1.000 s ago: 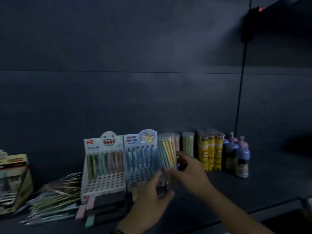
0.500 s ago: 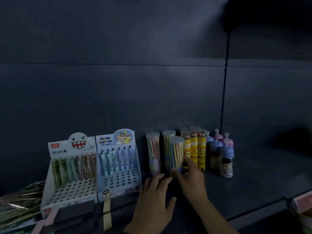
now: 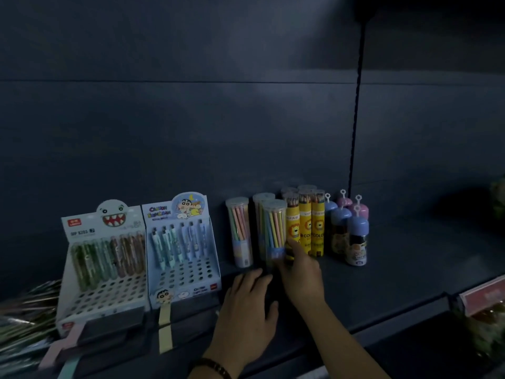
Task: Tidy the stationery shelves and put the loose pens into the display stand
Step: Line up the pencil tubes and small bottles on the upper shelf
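Head view: a dark shelf [image 3: 382,283] is seen in dim light. The right hand [image 3: 297,272] is closed around the lower part of the front clear tube of pastel pencils [image 3: 273,228]. That tube stands upright on the shelf, just beside the yellow lion-print pencil tubes [image 3: 317,231] and in front of a 2nd clear tube [image 3: 261,203]. A 3rd clear tube [image 3: 239,231] stands a little apart to the left.

The left hand [image 3: 246,305] is laid flat on the shelf, fingers spread and relaxed, nothing held — a dark bracelet [image 3: 216,366] is worn at its wrist.

2 display stands are set side by side at left: a white monster-face stand [image 3: 109,217] and a blue cartoon stand [image 3: 175,212], each filled only in its back rows. The loose pens [image 3: 24,318] are piled at the far left, beside the white stand. Blue- and pink-capped bottles [image 3: 356,242] are grouped right of the yellow tubes.
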